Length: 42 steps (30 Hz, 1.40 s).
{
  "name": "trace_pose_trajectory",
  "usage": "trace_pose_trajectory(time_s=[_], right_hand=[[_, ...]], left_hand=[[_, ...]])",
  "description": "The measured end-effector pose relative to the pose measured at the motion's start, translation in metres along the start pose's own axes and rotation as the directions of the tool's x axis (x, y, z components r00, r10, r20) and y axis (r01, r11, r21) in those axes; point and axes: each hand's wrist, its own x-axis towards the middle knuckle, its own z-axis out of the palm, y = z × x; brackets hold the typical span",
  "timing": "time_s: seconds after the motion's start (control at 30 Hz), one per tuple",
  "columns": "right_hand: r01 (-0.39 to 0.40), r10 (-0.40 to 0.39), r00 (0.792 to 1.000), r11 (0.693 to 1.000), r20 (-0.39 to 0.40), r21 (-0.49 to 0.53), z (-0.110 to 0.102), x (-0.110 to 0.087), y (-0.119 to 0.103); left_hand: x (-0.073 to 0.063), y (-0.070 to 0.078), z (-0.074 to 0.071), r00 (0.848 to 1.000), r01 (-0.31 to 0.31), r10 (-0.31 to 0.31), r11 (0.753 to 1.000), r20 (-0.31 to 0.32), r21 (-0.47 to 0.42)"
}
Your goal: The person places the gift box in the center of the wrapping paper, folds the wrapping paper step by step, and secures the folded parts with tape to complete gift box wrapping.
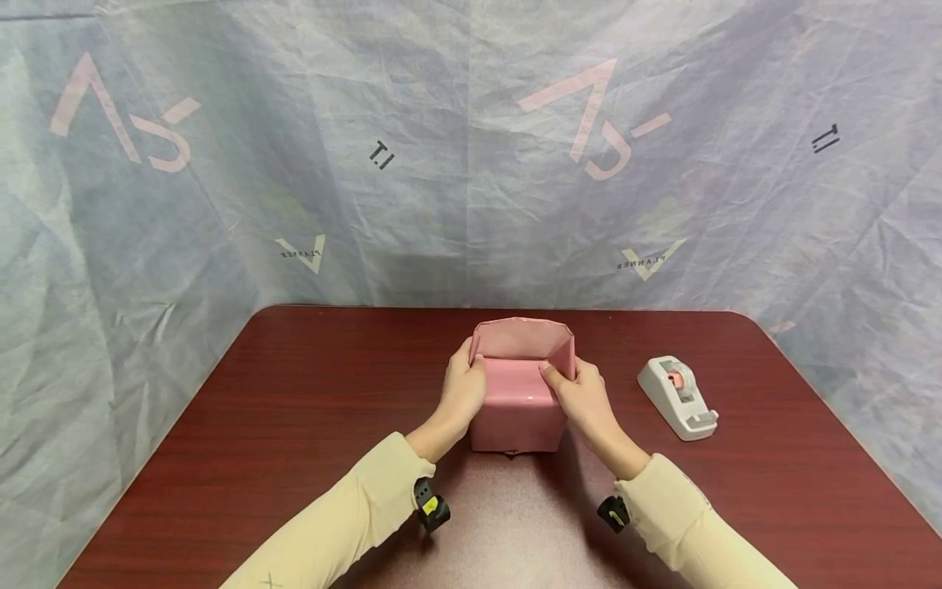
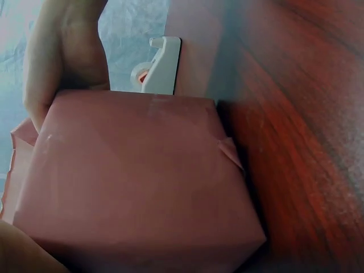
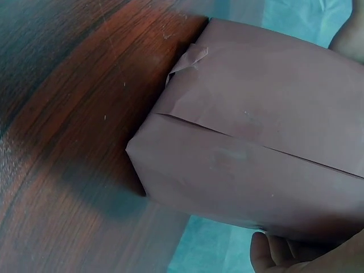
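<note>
A box [image 1: 515, 425] wrapped in pink paper stands on the table between both hands. Its paper [image 1: 521, 337] rises past the top as a loose, open collar at the far side. My left hand [image 1: 458, 394] grips the left side, thumb at the top edge; my right hand [image 1: 589, 402] holds the right side, its thumb bent onto the top. Most fingers are hidden behind the box. In the right wrist view a long paper seam runs along the box [image 3: 256, 114], with a small folded tab [image 3: 190, 58] near its base. The left wrist view shows another smooth side.
To the right of the box, a white tape dispenser [image 1: 673, 401] with a roll of tape sits on the dark red wooden table [image 1: 331, 393]. Behind the table hangs a grey printed cloth [image 1: 419, 221], which also closes off both sides.
</note>
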Motion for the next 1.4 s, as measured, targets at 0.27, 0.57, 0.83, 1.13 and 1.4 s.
trace_pose_trajectory(time_s=[0.27,0.57,0.83,1.13,1.4], right_hand=[[0.005,-0.005,1.0,1.0,-0.002,-0.026,-0.0003,-0.0011,-0.0006],[0.0,0.0,1.0,0.999,-0.009,-0.048,0.0004,-0.0012,-0.0019],[0.009,-0.009,1.0,0.999,-0.01,-0.044,-0.0009,-0.0016,-0.0031],[0.079,-0.079,0.997,0.996,-0.013,-0.034,0.003,-0.0057,0.0039],[0.209,-0.208,0.978,0.958,0.027,-0.194,0.0042,-0.0081,0.0026]], left_hand=[[-0.0014,-0.0019,-0.0007,0.991,-0.122,0.119,0.991,-0.057,-0.059],[-0.0023,-0.0047,-0.0044,0.976,-0.215,0.217,0.971,-0.002,0.105],[-0.0047,-0.008,-0.0009,0.998,-0.028,0.027,1.0,-0.056,-0.013],[-0.0082,-0.008,0.0032,0.996,-0.006,0.012,0.997,-0.091,0.074],[-0.0095,-0.0061,0.0036,0.996,-0.051,0.063,0.985,-0.064,0.167]])
